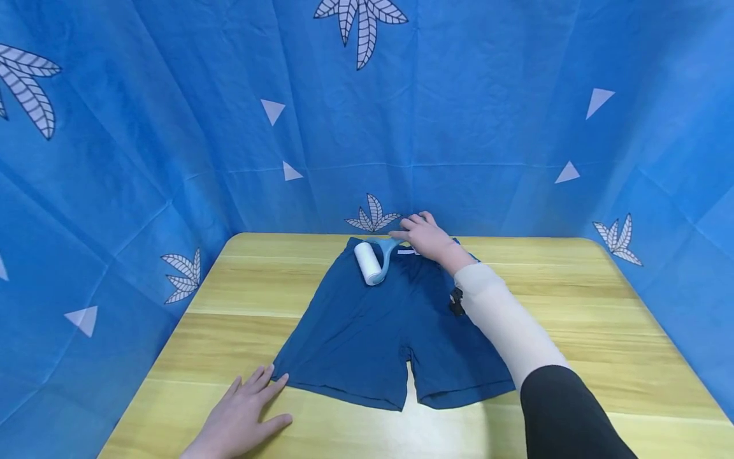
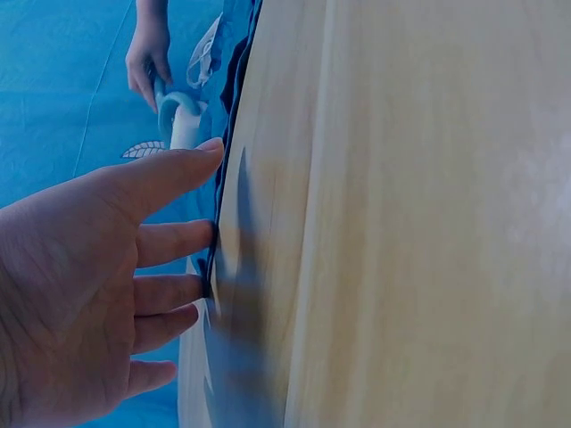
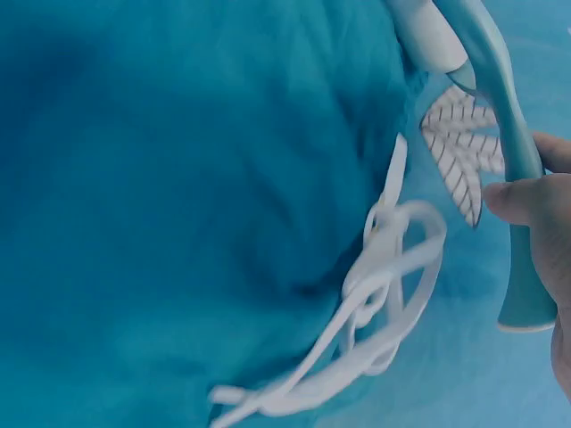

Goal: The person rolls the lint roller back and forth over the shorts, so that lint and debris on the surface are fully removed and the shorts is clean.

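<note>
A pair of dark blue shorts (image 1: 367, 331) lies spread on the table, waistband at the far side. My right hand (image 1: 427, 237) grips the blue handle of a lint roller (image 1: 368, 262), whose white roll is over the upper left of the shorts. In the right wrist view the thumb and fingers wrap the handle (image 3: 517, 169), and a white drawstring (image 3: 384, 285) hangs in a knot at the waistband. My left hand (image 1: 241, 411) has its fingers spread, fingertips touching the lower left corner of the shorts. The left wrist view shows this hand (image 2: 98, 276) with extended fingers against the fabric edge.
The wooden table (image 1: 229, 293) has rounded far corners. A blue curtain (image 1: 476, 115) with white leaves and triangles surrounds it at the back and both sides. A small black object (image 1: 456, 301) sits at the right wrist.
</note>
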`<state>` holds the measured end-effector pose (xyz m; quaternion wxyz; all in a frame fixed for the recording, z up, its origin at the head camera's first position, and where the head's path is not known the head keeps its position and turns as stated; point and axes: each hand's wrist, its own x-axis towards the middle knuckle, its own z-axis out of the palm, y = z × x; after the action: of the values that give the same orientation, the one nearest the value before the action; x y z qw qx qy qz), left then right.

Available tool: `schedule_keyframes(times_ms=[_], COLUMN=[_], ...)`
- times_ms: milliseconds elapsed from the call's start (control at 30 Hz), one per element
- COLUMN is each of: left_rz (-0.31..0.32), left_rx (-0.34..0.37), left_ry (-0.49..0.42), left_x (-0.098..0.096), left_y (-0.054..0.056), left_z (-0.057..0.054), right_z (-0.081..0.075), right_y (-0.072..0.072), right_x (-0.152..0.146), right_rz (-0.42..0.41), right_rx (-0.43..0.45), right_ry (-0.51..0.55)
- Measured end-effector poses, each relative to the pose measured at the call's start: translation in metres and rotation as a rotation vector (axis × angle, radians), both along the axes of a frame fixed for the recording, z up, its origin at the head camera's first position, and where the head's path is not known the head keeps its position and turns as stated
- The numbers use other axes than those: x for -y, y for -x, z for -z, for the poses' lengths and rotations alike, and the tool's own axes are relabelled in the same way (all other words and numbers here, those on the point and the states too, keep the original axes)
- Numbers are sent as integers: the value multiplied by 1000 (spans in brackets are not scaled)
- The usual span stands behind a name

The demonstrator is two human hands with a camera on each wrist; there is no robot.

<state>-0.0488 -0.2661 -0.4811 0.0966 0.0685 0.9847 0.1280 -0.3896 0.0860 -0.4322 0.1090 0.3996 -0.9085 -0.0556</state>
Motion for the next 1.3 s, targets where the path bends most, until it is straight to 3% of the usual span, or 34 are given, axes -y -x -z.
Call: schedule_keyframes(times_ms=[567, 733, 967, 1300], left_rz=[-8, -2, -7, -2], left_rx=[6, 2, 18, -5], left_ry=[-7, -13, -7, 3], left_x=[0, -1, -2, -2], left_y=[0, 0, -1, 1], left_z=[-1, 0, -1, -2], right_z=[-2, -7, -15, -38], right_y=[2, -3, -9, -36], right_x=[-94, -102, -104, -73], right_rz=[207, 226, 168, -32], right_rx=[7, -4, -48, -123], right_ry=[84, 202, 361, 393])
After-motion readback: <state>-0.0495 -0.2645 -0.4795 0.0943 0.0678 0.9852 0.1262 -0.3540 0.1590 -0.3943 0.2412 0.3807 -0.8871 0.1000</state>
